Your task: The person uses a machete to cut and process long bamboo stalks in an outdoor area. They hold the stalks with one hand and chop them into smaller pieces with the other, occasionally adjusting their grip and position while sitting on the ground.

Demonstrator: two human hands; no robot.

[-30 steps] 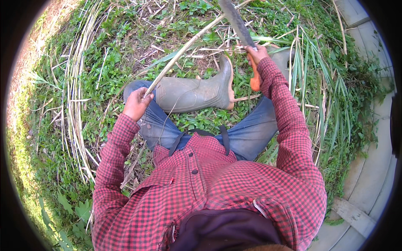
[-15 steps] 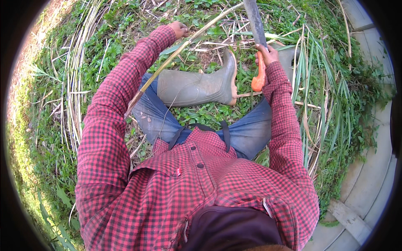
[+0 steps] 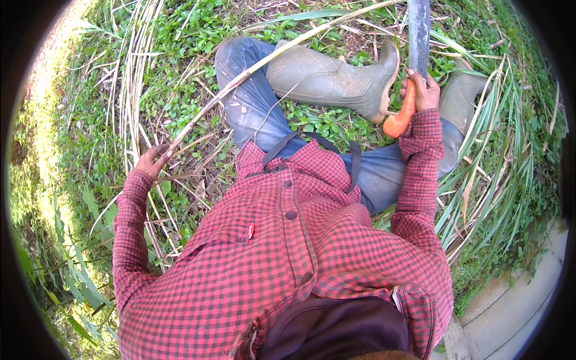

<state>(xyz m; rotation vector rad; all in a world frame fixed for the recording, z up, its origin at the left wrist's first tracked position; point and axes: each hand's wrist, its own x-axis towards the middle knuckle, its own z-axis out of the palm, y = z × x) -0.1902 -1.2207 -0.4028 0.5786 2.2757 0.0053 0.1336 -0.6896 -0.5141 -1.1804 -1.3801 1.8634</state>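
My left hand (image 3: 153,161) is at the near left, its fingertips pinching the lower end of a long yellowish cane-like stalk (image 3: 282,50). That stalk slants up across my bent leg and one boot, and its far end leaves the top edge beside the blade. On the right, my right hand (image 3: 425,90) is wrapped round the orange curved handle (image 3: 401,115) of a machete. Its dark grey, scuffed blade (image 3: 418,36) points away from me, the tip cut off by the frame's upper edge.
My legs in blue trousers (image 3: 243,114) are folded on weedy ground, with rubber boots (image 3: 330,81) beyond. A bundle of pale stalks (image 3: 133,78) lies to the left. Long green leaves (image 3: 489,162) are heaped on the right, near a pale curved surface (image 3: 510,306).
My left hand has come back toward me and taken the stalk's lower end. The machete in my right hand sits farther right in view, and the whole view has shifted.
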